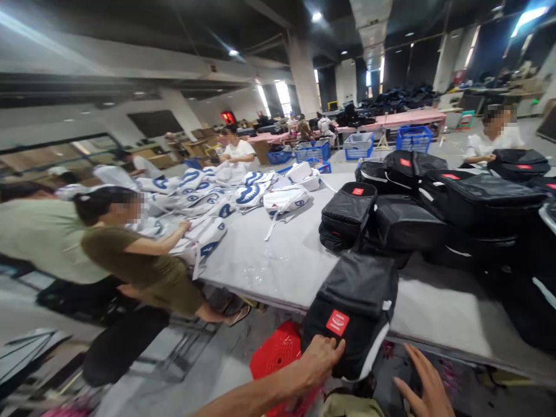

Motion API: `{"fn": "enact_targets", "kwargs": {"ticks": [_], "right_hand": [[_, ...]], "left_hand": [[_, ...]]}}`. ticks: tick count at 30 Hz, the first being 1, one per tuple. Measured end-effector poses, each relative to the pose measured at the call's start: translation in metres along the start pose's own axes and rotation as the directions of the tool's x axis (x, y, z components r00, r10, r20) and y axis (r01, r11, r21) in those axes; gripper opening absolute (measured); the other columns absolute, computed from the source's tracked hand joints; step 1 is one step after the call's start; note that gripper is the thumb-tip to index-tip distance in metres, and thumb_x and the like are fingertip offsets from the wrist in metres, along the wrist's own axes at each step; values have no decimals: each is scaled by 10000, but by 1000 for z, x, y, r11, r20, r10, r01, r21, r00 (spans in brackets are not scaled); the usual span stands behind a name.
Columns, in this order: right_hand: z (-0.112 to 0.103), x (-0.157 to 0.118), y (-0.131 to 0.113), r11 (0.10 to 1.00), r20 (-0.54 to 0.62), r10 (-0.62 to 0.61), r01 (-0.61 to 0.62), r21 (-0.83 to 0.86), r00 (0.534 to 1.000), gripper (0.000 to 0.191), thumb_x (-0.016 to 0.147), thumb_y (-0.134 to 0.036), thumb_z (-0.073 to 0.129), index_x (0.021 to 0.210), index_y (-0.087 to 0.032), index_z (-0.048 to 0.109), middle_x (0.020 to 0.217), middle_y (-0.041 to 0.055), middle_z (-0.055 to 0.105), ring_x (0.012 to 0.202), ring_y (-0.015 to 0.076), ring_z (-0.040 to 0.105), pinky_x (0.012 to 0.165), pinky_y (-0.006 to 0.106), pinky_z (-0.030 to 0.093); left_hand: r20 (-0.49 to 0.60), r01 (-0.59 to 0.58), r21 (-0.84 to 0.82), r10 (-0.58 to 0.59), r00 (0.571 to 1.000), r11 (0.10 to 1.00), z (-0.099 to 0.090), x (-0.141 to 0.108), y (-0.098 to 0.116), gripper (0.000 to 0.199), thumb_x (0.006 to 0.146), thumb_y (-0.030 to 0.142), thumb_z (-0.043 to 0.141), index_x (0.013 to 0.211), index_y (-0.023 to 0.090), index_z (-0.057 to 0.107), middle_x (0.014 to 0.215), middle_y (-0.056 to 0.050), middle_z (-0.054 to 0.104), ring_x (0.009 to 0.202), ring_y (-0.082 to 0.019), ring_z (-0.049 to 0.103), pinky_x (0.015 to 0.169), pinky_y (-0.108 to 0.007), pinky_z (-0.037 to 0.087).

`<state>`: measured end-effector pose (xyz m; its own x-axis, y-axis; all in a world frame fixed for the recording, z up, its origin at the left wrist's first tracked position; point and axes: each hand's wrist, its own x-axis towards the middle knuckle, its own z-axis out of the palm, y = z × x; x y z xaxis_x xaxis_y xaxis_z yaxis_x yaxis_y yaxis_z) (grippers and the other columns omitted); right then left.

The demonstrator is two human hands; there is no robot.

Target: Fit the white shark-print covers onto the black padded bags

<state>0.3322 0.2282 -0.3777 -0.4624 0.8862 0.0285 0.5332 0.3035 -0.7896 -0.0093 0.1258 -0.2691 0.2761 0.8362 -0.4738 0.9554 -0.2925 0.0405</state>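
Note:
A black backpack [360, 307] with a red label lies at the near edge of the table, its lower end hanging over the edge towards me. My left hand [321, 360] grips its near end just below the label, with the fingers curled on the fabric. To the right of the backpack, my right hand [428, 382] is apart from it, fingers spread and holding nothing. A white strip runs along the bag's right side.
More black backpacks [347, 211] are heaped on the right of the table [256, 263]; white-and-blue bags [286, 200] cover its left. A co-worker [134, 243] sits at left handling a white bag, another person [495, 136] is far right. A red stool [278, 350] stands below the edge.

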Motion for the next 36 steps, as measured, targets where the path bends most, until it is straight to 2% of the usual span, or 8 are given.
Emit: {"fn": "enact_targets", "kwargs": {"ticks": [6,15,19,21,23,25,29,36], "right_hand": [[1,18,-80,963,425,-224,267,-45,877,862,868,-538,763,1682,-302,605,1737,107,475,1630,398,445,1368,592,369],[-96,31,-99,979,252,-167,130,159,953,807,904,-651,754,1573,-204,688,1624,147,624,1513,365,601,1295,497,473],[-135,57,-113,970,13,18,-21,243,1000,662,992,-696,613,1321,-144,773,1193,116,797,1079,308,735,981,386,572],[-152,74,-103,957,-153,166,-121,264,974,640,934,-704,635,1166,-129,794,1023,86,785,945,277,692,856,345,534],[-169,88,-87,939,-301,273,-185,289,914,624,889,-699,635,1064,-123,797,980,87,779,951,278,679,840,336,504],[-184,97,-72,921,-401,359,-252,295,842,607,872,-688,633,1031,-129,809,978,99,791,974,288,694,836,337,493],[-202,107,-63,904,-447,427,-354,241,786,511,942,-622,644,1070,-168,839,1013,94,814,1017,294,733,841,340,497],[-226,137,-88,931,-474,365,-313,189,801,865,972,-519,744,1726,-216,449,1613,102,633,1457,277,626,1225,405,477]], "left_hand": [[-195,-230,187,266,944,955,-21,-17,57,165,1050,270,661,1155,151,708,757,-68,705,678,-242,670,567,-408,381],[-542,-320,355,472,695,879,-175,26,85,112,1097,220,649,1186,202,715,1121,-37,781,1030,-208,710,881,-401,469],[-794,-307,316,427,433,898,-214,87,88,205,1152,243,562,1252,210,738,1198,-38,802,1148,-220,705,1013,-434,474],[-933,-290,144,227,279,946,-222,117,90,270,1155,236,555,1358,198,727,1311,-66,793,1269,-233,690,1098,-427,472],[-975,-320,-96,-25,219,943,-221,143,93,307,1161,294,571,1417,206,717,1384,-81,776,1339,-237,677,1186,-420,460],[-917,-391,-351,-229,326,851,-209,164,100,384,1160,398,580,1475,203,680,1464,-110,736,1380,-260,664,1216,-443,470],[-637,-371,-708,-315,703,601,-173,193,117,736,1066,557,665,1669,198,445,1542,-191,662,1390,-339,665,1164,-531,524],[-568,-456,-812,-311,762,364,-149,229,110,640,917,529,744,1415,192,525,1343,-165,743,1164,-288,740,1059,-473,579]]}}
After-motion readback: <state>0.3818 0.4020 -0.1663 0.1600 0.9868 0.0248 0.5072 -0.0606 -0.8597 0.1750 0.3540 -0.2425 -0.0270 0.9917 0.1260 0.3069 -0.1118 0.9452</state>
